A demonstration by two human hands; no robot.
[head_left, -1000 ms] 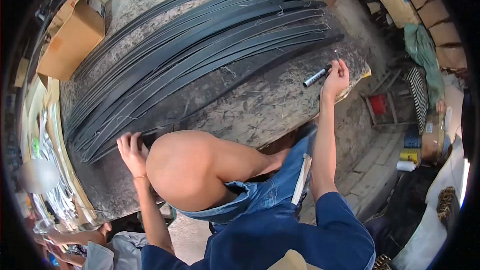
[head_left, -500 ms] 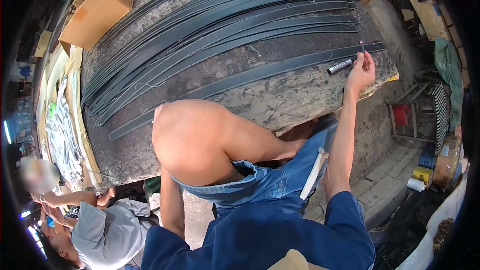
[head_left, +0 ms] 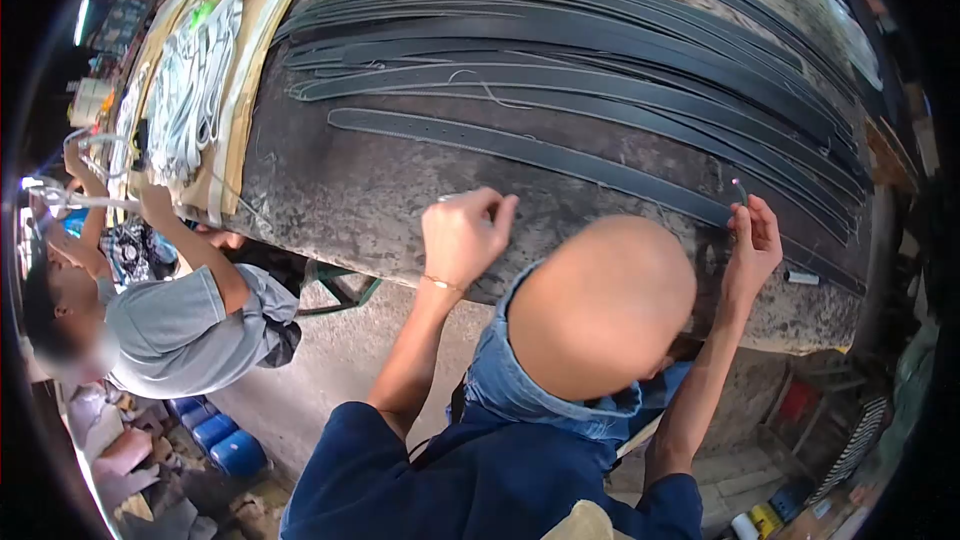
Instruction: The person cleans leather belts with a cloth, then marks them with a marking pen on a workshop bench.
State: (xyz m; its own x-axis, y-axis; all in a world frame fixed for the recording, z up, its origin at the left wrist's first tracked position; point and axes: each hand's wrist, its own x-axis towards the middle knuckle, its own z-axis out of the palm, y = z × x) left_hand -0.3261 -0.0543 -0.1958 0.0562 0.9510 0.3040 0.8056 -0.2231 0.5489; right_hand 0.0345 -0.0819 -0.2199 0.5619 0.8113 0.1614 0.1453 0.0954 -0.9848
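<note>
My right hand (head_left: 752, 250) pinches a thin dark stick (head_left: 743, 196) with a bright pinkish tip, above the right part of a single dark belt strap (head_left: 520, 147). The strap lies lengthwise on the worktable (head_left: 300, 175), with small holes near its left end. Curled into a loose fist, my left hand (head_left: 465, 236) is over the table's near edge, below that strap. Whatever its fingers may hold is hidden. A small silver cylinder (head_left: 801, 277) lies just right of my right wrist. My bare raised knee (head_left: 605, 305) is between my hands.
Many dark straps (head_left: 600, 40) lie in layers across the far side of the table. Pale straps (head_left: 195, 90) are heaped on brown sheeting at the left. A co-worker in a grey shirt (head_left: 170, 325) sits there, handling pale straps. Blue rolls (head_left: 238, 452) are on the floor.
The view has swung left. My left hand has come out from behind the knee to over the table edge. My right hand keeps the stick near the strap.
</note>
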